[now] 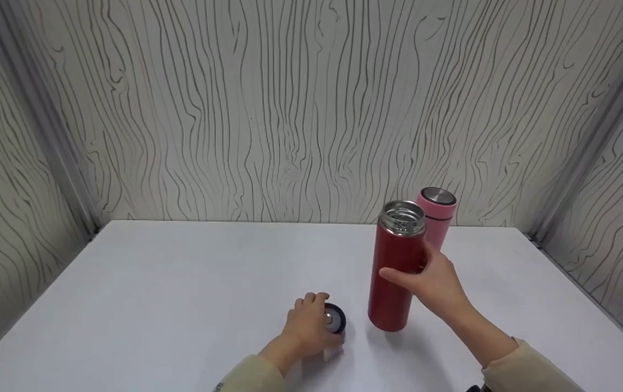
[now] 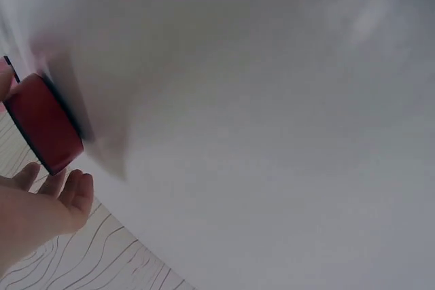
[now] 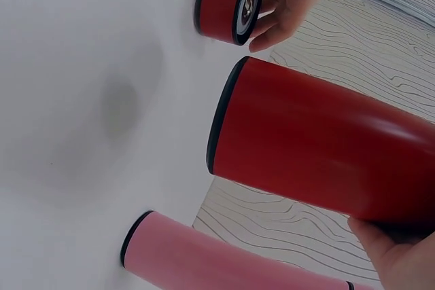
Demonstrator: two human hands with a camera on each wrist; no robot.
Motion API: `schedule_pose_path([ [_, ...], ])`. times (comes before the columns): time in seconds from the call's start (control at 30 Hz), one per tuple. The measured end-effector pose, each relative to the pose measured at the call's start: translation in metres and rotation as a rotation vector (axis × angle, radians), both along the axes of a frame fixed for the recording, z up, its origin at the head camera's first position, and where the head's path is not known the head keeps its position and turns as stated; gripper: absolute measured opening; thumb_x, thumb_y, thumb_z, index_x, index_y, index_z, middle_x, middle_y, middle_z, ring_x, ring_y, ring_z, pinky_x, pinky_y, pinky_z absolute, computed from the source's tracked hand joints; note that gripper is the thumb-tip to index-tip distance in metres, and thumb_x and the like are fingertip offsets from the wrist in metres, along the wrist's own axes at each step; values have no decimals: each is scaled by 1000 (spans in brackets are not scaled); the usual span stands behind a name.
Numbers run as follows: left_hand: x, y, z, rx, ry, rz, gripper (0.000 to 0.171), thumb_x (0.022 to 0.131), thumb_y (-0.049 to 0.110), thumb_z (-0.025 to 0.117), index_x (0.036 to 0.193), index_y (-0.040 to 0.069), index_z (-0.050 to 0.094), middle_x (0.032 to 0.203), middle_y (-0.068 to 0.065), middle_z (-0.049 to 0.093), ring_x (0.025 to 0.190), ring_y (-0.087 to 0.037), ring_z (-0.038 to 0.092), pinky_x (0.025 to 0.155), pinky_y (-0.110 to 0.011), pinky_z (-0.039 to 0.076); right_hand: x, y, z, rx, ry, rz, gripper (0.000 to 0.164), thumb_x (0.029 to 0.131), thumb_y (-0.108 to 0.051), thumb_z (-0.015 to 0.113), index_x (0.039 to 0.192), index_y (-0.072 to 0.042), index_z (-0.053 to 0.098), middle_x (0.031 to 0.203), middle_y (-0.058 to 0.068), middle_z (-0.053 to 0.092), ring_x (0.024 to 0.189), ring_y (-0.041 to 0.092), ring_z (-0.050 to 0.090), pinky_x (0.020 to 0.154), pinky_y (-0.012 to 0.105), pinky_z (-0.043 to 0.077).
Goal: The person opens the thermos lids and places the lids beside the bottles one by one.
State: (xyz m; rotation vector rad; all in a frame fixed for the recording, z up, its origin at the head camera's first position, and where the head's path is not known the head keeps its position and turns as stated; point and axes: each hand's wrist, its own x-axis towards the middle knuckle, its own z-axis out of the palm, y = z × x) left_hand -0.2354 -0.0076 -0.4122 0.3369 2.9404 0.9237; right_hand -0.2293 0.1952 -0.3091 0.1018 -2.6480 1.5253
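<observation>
My right hand [image 1: 435, 284] grips a red thermos bottle [image 1: 393, 283] round its side. Its steel mouth is uncovered, and its dark-edged base [image 3: 224, 117] hangs above the table, slightly tilted. To the left of it, my left hand [image 1: 311, 326] holds a short red bottle lid [image 3: 221, 8] with black edges, thumb on one side and fingers on the other. The lid rests on the table, its round pale inner side with a metal centre facing up in the head view. In the left wrist view the lid [image 2: 44, 127] shows its red side, with fingertips [image 2: 81, 191] right at its edge.
A pink thermos [image 1: 438, 218] with a steel-topped lid stands just behind the red bottle, partly hidden by it and by my right hand. The white table [image 1: 153, 294] meets wood-grain patterned panels [image 1: 267, 109] at the back and sides.
</observation>
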Motion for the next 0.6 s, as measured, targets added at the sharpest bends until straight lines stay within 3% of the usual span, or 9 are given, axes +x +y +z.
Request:
schedule_pose_path([
  [0.13, 0, -14, 5, 87, -10, 53, 67, 76, 37, 73, 126, 2, 47, 119, -15, 53, 111, -31, 48, 96, -52, 40, -8, -6, 1, -41, -7, 10, 77, 77, -33, 75, 138, -11, 34, 136, 16, 46, 125, 37, 44, 87, 49, 52],
  [0.23, 0, -28, 5, 117, 58, 108, 53, 81, 36, 67, 119, 1, 53, 112, -14, 58, 105, -31, 54, 91, -49, 43, -18, -12, 0, -69, 4, 21, 76, 77, -30, 76, 138, -12, 33, 137, 14, 45, 127, 35, 43, 92, 50, 48],
  [0.37, 2, -45, 3, 112, 151, 184, 35, 87, 31, 63, 106, 2, 59, 100, -12, 63, 93, -28, 60, 82, -43, 49, -31, -21, -1, -89, 16, 25, 75, 78, -28, 75, 138, -9, 34, 136, 14, 47, 127, 32, 44, 100, 49, 43],
  [0.6, 7, -61, 3, 86, 195, 244, 28, 88, 30, 62, 98, 4, 62, 92, -9, 65, 85, -24, 62, 75, -39, 51, -54, -38, -5, -76, -14, 15, 80, 80, -30, 72, 142, -7, 28, 140, 16, 43, 130, 34, 41, 102, 51, 40],
])
